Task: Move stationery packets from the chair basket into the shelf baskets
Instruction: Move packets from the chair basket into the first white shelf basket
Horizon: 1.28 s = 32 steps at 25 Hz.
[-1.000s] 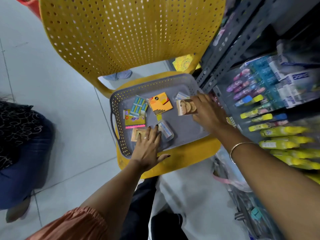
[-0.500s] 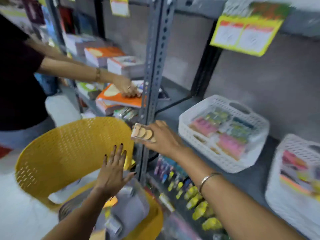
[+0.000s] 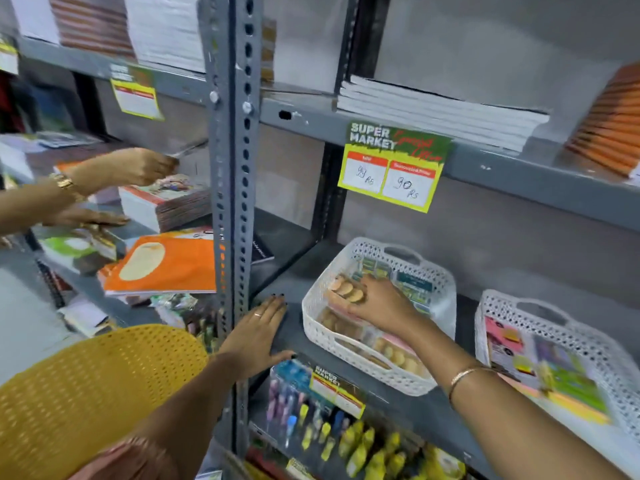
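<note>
1. The right hand [image 3: 375, 304] is gripping a packet [image 3: 346, 289] with tan round shapes on its face, holding it tilted inside the left white basket [image 3: 349, 363], over that basket's left half.
2. The left white basket is sitting on the grey metal shelf [image 3: 294, 336], near its front edge. It is holding more packets: tan ones along the front, pink ones beside them, and green and blue ones toward the back wall.
3. The left hand [image 3: 258, 332] is lying open and flat, palm down, on the bare shelf just beside the basket, with a ring on one finger and the thumb at the shelf's front edge.
4. A second white basket [image 3: 588, 344] is standing on the same shelf to the right, apart from the first, holding pink, yellow and green packets.
5. A green and yellow price tag [image 3: 394, 166] is hanging from the shelf above, where white notebooks [image 3: 440, 114] are lying stacked.
6. Below the hands, a lower shelf is showing yellow bottles [image 3: 360, 448] and pens; the blur is hiding the detail.
7. A grey slotted upright post [image 3: 233, 188] is dividing this bay from the left one, where an orange book [image 3: 166, 266] is lying and another person's hands [image 3: 138, 168] are reaching over stacked books.
8. The yellow chair back [image 3: 90, 382] is filling the lower left corner.
</note>
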{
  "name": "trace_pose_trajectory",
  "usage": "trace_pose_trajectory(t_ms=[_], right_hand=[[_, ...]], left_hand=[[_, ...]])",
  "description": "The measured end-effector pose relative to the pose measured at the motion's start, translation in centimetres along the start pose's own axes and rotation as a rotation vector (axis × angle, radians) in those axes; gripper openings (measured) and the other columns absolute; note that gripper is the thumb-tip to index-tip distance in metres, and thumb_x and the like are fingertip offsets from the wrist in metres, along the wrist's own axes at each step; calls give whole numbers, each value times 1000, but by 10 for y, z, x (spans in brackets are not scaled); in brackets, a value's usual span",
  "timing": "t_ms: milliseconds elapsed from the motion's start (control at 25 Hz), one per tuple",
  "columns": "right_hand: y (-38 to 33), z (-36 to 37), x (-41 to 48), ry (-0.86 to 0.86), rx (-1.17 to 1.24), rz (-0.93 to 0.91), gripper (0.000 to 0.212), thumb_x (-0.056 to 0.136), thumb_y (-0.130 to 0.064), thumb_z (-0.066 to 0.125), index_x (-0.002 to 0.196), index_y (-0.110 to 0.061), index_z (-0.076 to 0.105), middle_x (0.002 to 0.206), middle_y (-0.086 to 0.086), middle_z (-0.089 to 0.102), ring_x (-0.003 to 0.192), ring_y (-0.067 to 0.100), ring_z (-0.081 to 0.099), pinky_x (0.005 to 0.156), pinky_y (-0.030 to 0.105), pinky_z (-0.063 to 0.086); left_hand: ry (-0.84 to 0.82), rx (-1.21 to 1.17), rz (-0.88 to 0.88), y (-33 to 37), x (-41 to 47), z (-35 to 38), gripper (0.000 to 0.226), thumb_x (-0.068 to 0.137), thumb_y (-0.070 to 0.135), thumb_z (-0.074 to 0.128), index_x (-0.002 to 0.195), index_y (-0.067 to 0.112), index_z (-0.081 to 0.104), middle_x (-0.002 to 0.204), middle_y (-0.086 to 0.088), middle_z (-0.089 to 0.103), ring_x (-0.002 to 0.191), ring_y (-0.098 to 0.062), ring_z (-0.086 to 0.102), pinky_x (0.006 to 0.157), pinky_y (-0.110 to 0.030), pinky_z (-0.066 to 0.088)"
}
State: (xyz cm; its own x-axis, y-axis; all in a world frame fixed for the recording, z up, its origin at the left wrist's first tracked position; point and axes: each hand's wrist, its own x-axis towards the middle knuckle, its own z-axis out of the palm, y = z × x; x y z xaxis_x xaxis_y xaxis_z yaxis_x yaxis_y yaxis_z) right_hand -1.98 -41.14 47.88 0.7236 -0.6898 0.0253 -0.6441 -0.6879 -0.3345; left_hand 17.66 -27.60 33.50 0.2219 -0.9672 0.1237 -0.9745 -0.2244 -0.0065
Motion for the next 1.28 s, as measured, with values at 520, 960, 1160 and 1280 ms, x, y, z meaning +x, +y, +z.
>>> trace_pose_trajectory(t_ms=[520,960,1160,1280], right_hand=[[15,53,16,-241,-62,14,67,79,-50,60,132,-15,40,128,4,59,115,26,57,81,29,47],[19,49,15,-276,-127,-107,66,86,-46,51,143,-24,26,143,3,47,128,24,47,98,43,46],[3,42,20,88,-75,-144,51,84,-31,61,129,-14,43,124,8,59,116,27,55,89,46,52],[-34,41,3,459,-5,-309,32,85,-32,57,110,-11,56,102,7,65,100,24,58,76,35,47]], left_hand=[[98,-56,52,3,15,28,86,75,72,37,126,5,55,128,-12,57,117,-28,55,98,-48,41],[114,-25,59,4,14,24,91,78,73,27,139,6,39,145,-12,39,135,-27,33,112,-43,20],[100,5,74,4,11,22,90,80,69,18,143,6,32,150,-14,30,139,-27,24,114,-40,11],[183,71,90,-5,-18,32,76,89,58,23,142,4,31,151,-15,27,140,-27,20,114,-41,11]])
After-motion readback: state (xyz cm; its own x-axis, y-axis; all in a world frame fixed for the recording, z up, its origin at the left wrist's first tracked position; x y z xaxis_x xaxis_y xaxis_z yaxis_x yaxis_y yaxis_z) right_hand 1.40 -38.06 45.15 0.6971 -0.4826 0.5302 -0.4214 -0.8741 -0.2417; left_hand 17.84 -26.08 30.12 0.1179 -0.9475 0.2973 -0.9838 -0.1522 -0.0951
